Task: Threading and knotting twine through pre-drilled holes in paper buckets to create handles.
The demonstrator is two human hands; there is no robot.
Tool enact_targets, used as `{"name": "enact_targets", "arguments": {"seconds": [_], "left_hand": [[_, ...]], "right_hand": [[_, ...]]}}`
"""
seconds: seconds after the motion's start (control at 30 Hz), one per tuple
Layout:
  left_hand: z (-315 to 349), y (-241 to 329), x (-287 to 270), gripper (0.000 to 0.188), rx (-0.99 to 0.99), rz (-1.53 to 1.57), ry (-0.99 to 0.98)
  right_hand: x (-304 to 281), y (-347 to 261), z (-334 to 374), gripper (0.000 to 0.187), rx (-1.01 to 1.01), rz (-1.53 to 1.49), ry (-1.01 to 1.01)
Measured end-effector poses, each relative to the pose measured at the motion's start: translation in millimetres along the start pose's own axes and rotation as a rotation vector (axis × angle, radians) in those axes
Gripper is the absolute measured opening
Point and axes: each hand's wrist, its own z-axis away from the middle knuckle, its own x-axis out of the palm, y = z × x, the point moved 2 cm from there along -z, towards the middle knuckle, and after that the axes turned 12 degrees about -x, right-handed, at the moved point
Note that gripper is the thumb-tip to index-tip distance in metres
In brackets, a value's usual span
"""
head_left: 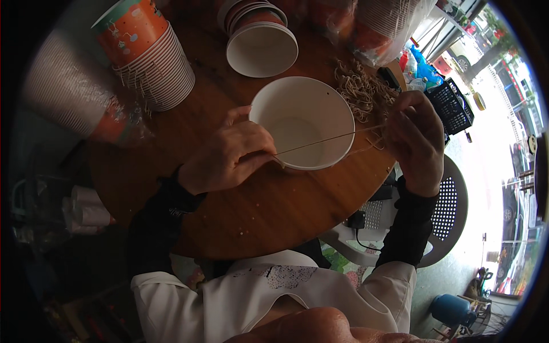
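Observation:
A thin tan string (326, 140) is stretched taut between my two hands, across the opening of a white paper tub (331, 108). My left hand (231, 150) pinches one end near the tub's near left rim; a short bit of string hangs below its fingertips. Its other fingers lie against the tub's left side. My right hand (416, 143), raised to the right of the tub, pinches the other end between bent fingers. A small dark hole shows near the tub's far right rim. The tub's inside is bare. Beyond it lies a tangled heap of strings (360, 88).
On the round wooden table (240, 223) a tall stack of orange-and-white paper tubs (160, 74) stands at left, strings draped on it. More tubs (263, 51) lie behind; bagged ones (380, 28) stand far right. A grey plastic chair (452, 200) is at right.

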Motion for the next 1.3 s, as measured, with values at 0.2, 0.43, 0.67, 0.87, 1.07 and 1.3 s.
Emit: {"name": "enact_targets", "arguments": {"seconds": [0.2, 0.43, 0.67, 0.87, 1.07, 1.3], "left_hand": [[-9.3, -28.2, -41.0, 0.014, 0.140, -0.572, 0.000], [-32.5, -50.2, -63.0, 0.034, 0.085, -0.756, 0.341], [-32.5, 27.7, -11.2, 0.012, -0.081, 0.095, 0.297], [-42.0, 30.5, 11.7, 0.030, -0.389, 0.573, -0.023], [-44.8, 36.7, 15.6, 0.024, -0.547, 0.835, -0.214], [-41.2, 42.1, 29.8, 0.021, -0.498, 0.961, -0.113]], "right_hand": [[-38.4, -9.8, -2.2, 0.017, 0.246, 0.074, -0.228], [-14.5, 23.4, 12.6, 0.011, 0.014, 0.421, -0.232], [32.7, 25.9, 25.9, 0.022, -0.721, 0.748, -0.526], [60.6, 38.0, 37.1, 0.023, -1.072, 0.895, -0.692], [50.9, 40.2, 38.6, 0.024, -1.150, 0.969, -0.701], [36.8, 45.7, 45.9, 0.028, -1.119, 1.026, -0.660]]}}
